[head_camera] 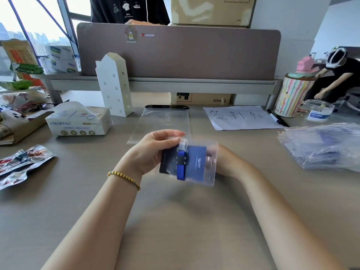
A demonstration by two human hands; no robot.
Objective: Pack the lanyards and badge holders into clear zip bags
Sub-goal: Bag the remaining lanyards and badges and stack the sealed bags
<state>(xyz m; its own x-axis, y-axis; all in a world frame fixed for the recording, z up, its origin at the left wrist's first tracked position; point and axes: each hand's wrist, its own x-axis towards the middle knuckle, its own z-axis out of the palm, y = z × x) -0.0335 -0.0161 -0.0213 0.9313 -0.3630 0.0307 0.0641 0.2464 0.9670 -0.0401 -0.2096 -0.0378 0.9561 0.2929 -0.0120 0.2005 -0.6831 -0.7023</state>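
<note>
Above the desk (pixel 175 221), both hands hold the bagged lanyard (pixel 181 164) upright.

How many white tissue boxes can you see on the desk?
1. The white soft-pack tissue box lies on the grey desk, left of the white paper house. White wrapped packs on the shelf behind may also be tissues; I cannot tell.

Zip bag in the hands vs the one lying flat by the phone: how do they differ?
The held zip bag is lifted off the desk between the left hand and right hand; the flat zip bag lies on the desk. The held zip bag shows a blue lanyard and badge holder; the flat zip bag looks empty. Both are clear plastic.
</note>
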